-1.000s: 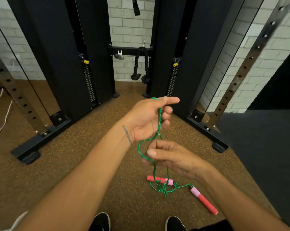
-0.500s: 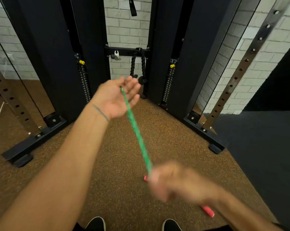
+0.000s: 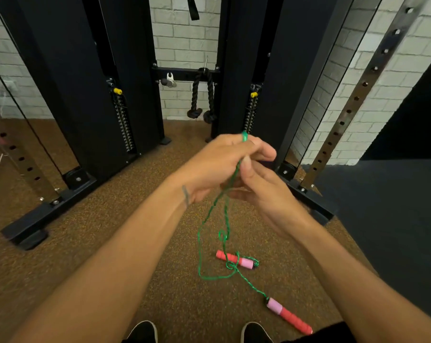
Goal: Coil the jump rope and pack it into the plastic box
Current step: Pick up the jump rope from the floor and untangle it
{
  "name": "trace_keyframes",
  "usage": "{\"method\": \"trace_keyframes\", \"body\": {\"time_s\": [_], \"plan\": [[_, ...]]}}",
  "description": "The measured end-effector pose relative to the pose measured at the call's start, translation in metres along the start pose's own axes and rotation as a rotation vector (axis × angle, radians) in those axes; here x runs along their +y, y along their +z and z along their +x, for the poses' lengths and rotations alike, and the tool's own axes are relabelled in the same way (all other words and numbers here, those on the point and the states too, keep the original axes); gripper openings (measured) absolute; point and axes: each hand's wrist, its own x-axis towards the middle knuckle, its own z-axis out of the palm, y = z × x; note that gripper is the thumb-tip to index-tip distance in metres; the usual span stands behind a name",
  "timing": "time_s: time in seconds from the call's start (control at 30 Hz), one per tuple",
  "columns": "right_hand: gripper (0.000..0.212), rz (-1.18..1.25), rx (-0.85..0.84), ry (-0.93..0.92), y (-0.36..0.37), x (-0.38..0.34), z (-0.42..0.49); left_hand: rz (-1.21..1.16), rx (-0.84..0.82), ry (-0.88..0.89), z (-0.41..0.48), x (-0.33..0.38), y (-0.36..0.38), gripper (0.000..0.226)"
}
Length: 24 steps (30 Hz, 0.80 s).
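We are standing on a brown speckled floor (image 3: 90, 243), looking down at it, with a black cable machine (image 3: 68, 78) rising ahead of us against a white brick wall (image 3: 182, 43). A dark mat (image 3: 395, 219) is covering the floor's right side. A black knotted rope attachment (image 3: 202, 95) is hanging from the machine's crossbar, between its two weight stacks. A perforated steel upright (image 3: 358, 95) is slanting up at the right edge, and another is leaning at the left edge.

We are holding both arms out in front of us, hands meeting above the middle of the floor. Our left hand (image 3: 216, 167) is closed around the green rope (image 3: 224, 219), with a small loop of it poking out above the knuckles. Our right hand (image 3: 266, 191) is just beside it and touching it, its fingers (image 3: 249, 169) pinching the same rope just below the left fist.

From the hands the rope is hanging in two loose strands down to the floor, where it is lying in a tangle. One red and pink handle (image 3: 234, 259) is lying under the hands, with rope crossing over it. The other handle (image 3: 290, 315) is lying nearer our right foot, toward the floor's near edge. The tips of our black shoes (image 3: 145, 330) are showing at the bottom edge.
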Motion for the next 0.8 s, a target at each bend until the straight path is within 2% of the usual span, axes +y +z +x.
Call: {"method": "trace_keyframes", "body": {"time_s": [0.03, 0.07, 0.1, 0.2, 0.23, 0.27, 0.33, 0.37, 0.43, 0.47, 0.53, 0.57, 0.63, 0.7, 0.73, 0.8], "plan": [[0.035, 0.006, -0.014, -0.044, 0.004, 0.000, -0.003, -0.084, 0.053, -0.016, 0.001, 0.001, -0.002, 0.032], [0.033, -0.029, -0.091, -0.054, 0.007, 0.000, -0.008, -0.200, 0.111, -0.043, 0.002, 0.002, -0.007, 0.030], [0.033, -0.117, -0.252, -0.011, 0.006, 0.006, -0.016, -0.300, 0.168, -0.073, 0.004, 0.003, -0.016, 0.028], [0.028, -0.592, -1.006, 0.382, 0.001, 0.050, -0.047, -0.436, 0.320, -0.130, 0.010, -0.001, -0.048, 0.029], [0.028, -0.732, -1.151, 0.494, -0.003, 0.072, -0.054, -0.427, 0.348, -0.142, 0.011, -0.003, -0.055, 0.030], [0.031, -0.876, -1.195, 0.562, -0.009, 0.088, -0.057, -0.404, 0.360, -0.152, 0.011, -0.005, -0.059, 0.031], [0.056, -1.072, -1.109, 0.552, -0.022, 0.091, -0.052, -0.305, 0.352, -0.142, 0.012, -0.007, -0.057, 0.030], [0.078, -0.997, -0.968, 0.558, -0.028, 0.079, -0.046, -0.242, 0.322, -0.115, 0.011, -0.008, -0.051, 0.030], [0.116, -0.605, -0.575, 0.491, -0.035, 0.047, -0.030, -0.099, 0.190, -0.038, 0.010, -0.008, -0.032, 0.032], [0.117, -0.422, -0.391, 0.405, -0.035, 0.032, -0.022, -0.016, 0.110, -0.005, 0.010, -0.008, -0.018, 0.033], [0.089, -0.101, -0.124, 0.185, -0.027, 0.011, -0.007, 0.072, 0.015, 0.057, 0.010, -0.007, 0.002, 0.035], [0.073, 0.031, -0.032, 0.116, -0.021, 0.004, -0.001, 0.058, 0.018, 0.067, 0.010, -0.007, 0.007, 0.035], [0.044, 0.104, 0.064, 0.051, -0.002, -0.006, 0.003, -0.023, 0.055, 0.037, 0.012, -0.007, 0.006, 0.032], [0.035, -0.014, 0.043, -0.013, 0.004, -0.004, 0.000, -0.115, 0.030, -0.026, 0.015, -0.006, 0.001, 0.031], [0.034, -0.068, -0.022, -0.039, 0.001, 0.000, -0.003, -0.210, 0.038, -0.072, 0.017, -0.006, -0.003, 0.031], [0.027, -0.189, -0.329, 0.005, -0.001, -0.001, -0.016, -0.429, 0.156, -0.191, 0.020, -0.007, -0.012, 0.031]]}}
